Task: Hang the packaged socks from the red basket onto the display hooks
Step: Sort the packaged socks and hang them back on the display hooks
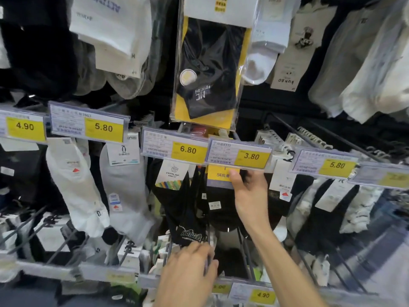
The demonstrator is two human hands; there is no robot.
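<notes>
A clear-wrapped sock pack [218, 214], black socks under a yellow header card, hangs just below the 3.80 price tag [240, 155] in the middle of the rack. My right hand [251, 196] reaches up to it. Its thumb presses the front of the yellow header and its fingers curl behind, pinching the top of the pack. My left hand [188, 270] is low at centre, fingers curled round the pack's lower edge. The hook behind the tag is hidden. The red basket is out of view.
Rows of hanging socks fill the rack: white and grey pairs [88, 196] at left, black ones [183, 207] beside the pack, a matching yellow-black pack [208, 74] above. Bare metal hooks [309, 138] jut out at right. A lower price rail [263, 295] runs below.
</notes>
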